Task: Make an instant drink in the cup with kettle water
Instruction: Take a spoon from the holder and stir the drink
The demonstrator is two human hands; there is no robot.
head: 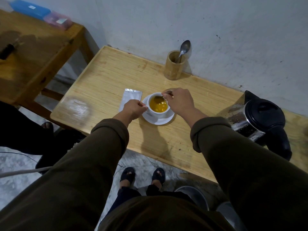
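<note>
Olive-brown sleeves [103, 157] fill the lower view, both arms reaching forward over a long pale wooden table [116, 77] set against a scuffed white wall. At the table's right end stands a steel electric kettle with a black lid and handle [256, 120], well apart from the cup. Near the wall, a bamboo cylinder holder [175, 65] stands upright with a metal spoon [184, 48] leaning in it, bowl up. At the table's middle, a white saucer [160, 120] carries a white ceramic cup [157, 105] filled with orange-yellow liquid. Just left of the saucer lies a flat silver sachet [130, 99]. The right hand [179, 100] pinches the handle of a small teaspoon [164, 97] whose bowl dips into the drink. The left hand [133, 110] has its fingers curled closed at the cup's handle, gripping it.
</note>
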